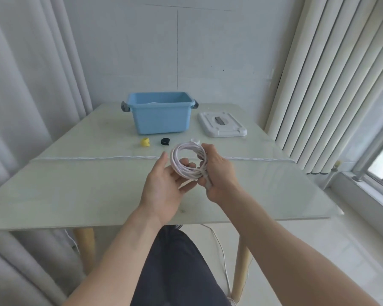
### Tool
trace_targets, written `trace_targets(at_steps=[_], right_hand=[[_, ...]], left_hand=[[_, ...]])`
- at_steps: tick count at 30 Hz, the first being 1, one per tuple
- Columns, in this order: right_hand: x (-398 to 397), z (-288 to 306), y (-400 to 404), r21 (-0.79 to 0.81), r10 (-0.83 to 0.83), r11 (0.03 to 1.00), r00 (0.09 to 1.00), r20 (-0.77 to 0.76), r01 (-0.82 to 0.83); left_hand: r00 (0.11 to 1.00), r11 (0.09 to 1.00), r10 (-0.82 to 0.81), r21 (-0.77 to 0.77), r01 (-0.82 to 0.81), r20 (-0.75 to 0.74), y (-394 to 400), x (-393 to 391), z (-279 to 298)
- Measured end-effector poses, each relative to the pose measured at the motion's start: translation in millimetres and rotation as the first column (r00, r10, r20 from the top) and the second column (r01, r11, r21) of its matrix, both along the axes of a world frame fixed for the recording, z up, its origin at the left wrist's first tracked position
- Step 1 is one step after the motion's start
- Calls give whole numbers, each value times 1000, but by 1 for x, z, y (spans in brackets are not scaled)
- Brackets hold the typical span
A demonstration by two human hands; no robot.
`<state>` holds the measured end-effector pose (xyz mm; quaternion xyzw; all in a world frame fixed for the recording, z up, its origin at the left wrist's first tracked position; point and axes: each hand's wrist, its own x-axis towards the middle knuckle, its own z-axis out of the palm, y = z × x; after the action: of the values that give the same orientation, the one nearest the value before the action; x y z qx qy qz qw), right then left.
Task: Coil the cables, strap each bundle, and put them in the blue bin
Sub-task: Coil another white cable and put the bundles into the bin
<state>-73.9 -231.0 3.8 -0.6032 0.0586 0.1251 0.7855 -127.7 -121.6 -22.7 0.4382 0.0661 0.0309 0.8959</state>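
A white cable (pixel 179 156) is wound into a round coil above the middle of the table. My right hand (pixel 217 171) grips the coil's right side, fingers closed around the strands. My left hand (pixel 166 180) is palm up under the coil's lower left, fingers spread and touching it. The blue bin (pixel 161 120) stands at the back centre; something pale lies inside, mostly hidden. In front of the bin lie a yellow strap roll (pixel 145 142), a black strap roll (pixel 165 141) and a white strap roll (pixel 195 140), partly behind the coil.
A white lid (pixel 221 124) lies flat to the right of the bin. The glass table (pixel 75 191) has a seam across its middle. Curtains hang on both sides. Another white cable (pixel 221 255) trails on the floor under the table by my dark-trousered leg.
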Motion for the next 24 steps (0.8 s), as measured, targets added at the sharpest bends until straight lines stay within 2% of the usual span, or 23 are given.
trace_targets(at_steps=[3, 6, 11, 16, 18, 21, 22, 24], right_hand=[[16, -2, 11, 47, 2, 999, 996, -91, 2], [26, -10, 23, 104, 50, 994, 990, -128, -37], [48, -1, 51, 148, 172, 978, 968, -182, -146], [87, 7, 76, 131, 340, 938, 926, -167, -321], [100, 8, 72, 16, 422, 906, 900, -110, -422], [130, 16, 51, -207, 623, 755, 779, -67, -622], [145, 20, 44, -266, 651, 721, 757, -58, -640], [177, 25, 32, -373, 581, 753, 814, -10, -542]], left_hand=[[995, 995, 98, 26, -97, -35, -2, 15, 0], [963, 964, 264, 60, -260, -60, 0, 32, 2], [933, 932, 360, -52, -358, 24, 26, 68, 8], [871, 866, 490, 114, -487, -6, 59, 107, 14], [849, 843, 528, 130, -523, -13, 70, 117, 17], [852, 838, 524, 180, -514, -6, 81, 132, 25], [864, 848, 503, 194, -493, -2, 84, 138, 28], [889, 869, 457, 211, -447, 2, 90, 149, 34]])
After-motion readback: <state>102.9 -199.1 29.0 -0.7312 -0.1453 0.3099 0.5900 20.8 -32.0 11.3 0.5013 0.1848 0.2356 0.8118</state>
